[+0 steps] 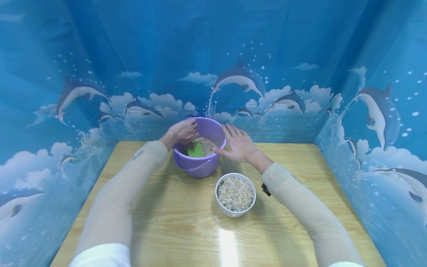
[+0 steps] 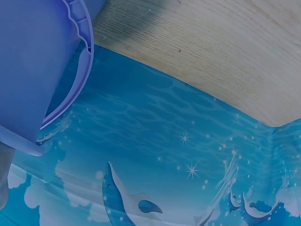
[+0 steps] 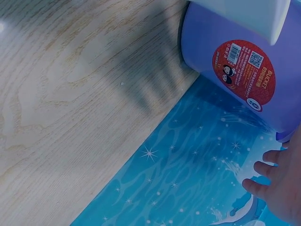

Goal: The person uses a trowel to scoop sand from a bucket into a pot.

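Note:
A purple bucket [image 1: 197, 168] holding pale grains [image 1: 207, 146] stands at the back of the table. Reaching in over its left side, my left hand [image 1: 182, 132] grips a green scoop [image 1: 196, 150], which lies tilted at the grains; its handle is mostly hidden by the fingers. My right hand [image 1: 237, 144] has its fingers extended against the bucket's right rim. In front of that hand is a white bowl [image 1: 231, 213] full of similar grains. The right wrist view shows the bucket's red label [image 3: 244, 73], with the right fingers [image 3: 265, 169] spread below.
The wooden table [image 1: 180, 230] ends at a blue dolphin-print curtain [image 1: 283, 122] behind the bucket and along both sides. The bucket's purple carrying handle [image 2: 82, 75] hangs down on its outside. A dark strap piece [image 1: 265, 190] shows at the right wrist.

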Tool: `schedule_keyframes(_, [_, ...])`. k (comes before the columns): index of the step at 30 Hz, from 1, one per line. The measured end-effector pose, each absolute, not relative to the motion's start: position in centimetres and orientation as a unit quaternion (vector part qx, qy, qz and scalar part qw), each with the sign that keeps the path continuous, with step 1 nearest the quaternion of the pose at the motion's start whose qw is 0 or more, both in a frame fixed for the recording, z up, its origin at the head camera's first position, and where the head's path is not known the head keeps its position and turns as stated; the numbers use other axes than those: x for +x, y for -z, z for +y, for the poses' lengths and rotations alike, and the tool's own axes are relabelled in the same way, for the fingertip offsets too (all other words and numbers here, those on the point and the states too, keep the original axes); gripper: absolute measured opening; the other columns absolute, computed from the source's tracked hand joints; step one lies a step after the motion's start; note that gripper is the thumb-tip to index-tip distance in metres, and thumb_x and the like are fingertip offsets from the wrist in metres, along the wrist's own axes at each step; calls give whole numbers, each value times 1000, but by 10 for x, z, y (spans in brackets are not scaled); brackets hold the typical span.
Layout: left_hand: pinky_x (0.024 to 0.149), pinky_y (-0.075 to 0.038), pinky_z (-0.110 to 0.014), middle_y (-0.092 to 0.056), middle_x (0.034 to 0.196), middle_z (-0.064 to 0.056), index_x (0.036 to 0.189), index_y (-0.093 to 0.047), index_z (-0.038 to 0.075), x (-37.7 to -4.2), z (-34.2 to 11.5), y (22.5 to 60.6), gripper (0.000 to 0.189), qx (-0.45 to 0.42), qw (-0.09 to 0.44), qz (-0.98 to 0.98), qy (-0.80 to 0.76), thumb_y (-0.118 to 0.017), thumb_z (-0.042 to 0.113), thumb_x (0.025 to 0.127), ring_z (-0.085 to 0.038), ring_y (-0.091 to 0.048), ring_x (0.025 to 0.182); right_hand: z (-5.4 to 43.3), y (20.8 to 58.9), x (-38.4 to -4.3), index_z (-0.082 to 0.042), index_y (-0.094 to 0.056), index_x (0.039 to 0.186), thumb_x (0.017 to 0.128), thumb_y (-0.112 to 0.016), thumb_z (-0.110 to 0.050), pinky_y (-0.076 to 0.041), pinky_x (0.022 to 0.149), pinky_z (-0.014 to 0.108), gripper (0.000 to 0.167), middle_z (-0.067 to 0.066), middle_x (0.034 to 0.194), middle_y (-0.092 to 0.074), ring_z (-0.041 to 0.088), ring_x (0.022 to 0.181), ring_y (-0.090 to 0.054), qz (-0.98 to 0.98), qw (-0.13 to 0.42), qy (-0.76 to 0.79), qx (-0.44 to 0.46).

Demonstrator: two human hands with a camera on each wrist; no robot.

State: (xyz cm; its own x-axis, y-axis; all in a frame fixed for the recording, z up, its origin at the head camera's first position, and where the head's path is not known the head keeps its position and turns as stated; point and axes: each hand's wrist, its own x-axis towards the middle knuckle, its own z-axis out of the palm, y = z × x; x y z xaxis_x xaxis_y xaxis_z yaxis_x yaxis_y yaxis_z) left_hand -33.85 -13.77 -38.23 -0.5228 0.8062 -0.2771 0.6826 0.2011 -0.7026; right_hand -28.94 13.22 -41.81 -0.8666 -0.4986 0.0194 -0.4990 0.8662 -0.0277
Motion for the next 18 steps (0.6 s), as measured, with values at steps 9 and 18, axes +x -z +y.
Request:
schedule_keyframes(9, [90,-45,-41,-76,102,-9,110,-69,10,-337,-134,391,66,-501,87,-782,-359,-43,71,103,-26,-65,96,134,418,-290,-8,-8,170,94,-26,-90,-29,129,61,113,21,177,-14,43,162,-24,-967,3,-29,253])
schedule_keyframes(18, [95,-47,-43,-76,106,-10,112,-69,9,-339,-136,389,68,-489,61,-797,-349,-43,71,104,-28,-66,103,133,418,-290,-9,-7,170,95,-27,-89,-28,129,61,112,21,177,-14,42,163,-23,-967,-2,-30,254])
